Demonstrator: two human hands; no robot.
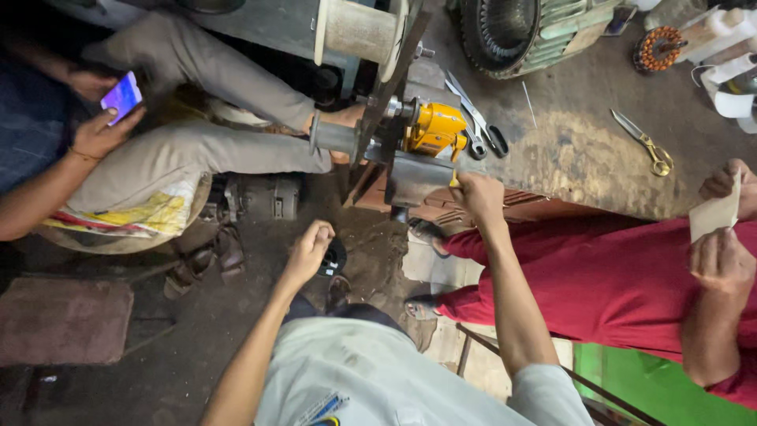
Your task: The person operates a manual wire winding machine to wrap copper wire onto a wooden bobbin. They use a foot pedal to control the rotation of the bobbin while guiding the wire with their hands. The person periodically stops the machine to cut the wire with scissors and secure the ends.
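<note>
Winding work is occupying you: your right hand (479,195) is gripping the yellow winder (435,128) at the bench edge (583,170), your left hand (309,248) is hanging fisted, empty; cranking steadily seems next.

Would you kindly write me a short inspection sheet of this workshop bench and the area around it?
Surface: stained grey bench, worn and dusty.
Job's things: yellow winding machine clamped at the bench edge, with a spool above it.
Clutter: scissors, pliers, motor stator, copper coil.
Hands: right hand grips the machine's underside; left hand is closed in a fist, its contents hidden.
Cables: nothing seen.
Surroundings: a seated person holds a phone; a person in red holds a paper piece; dirt floor.
</note>
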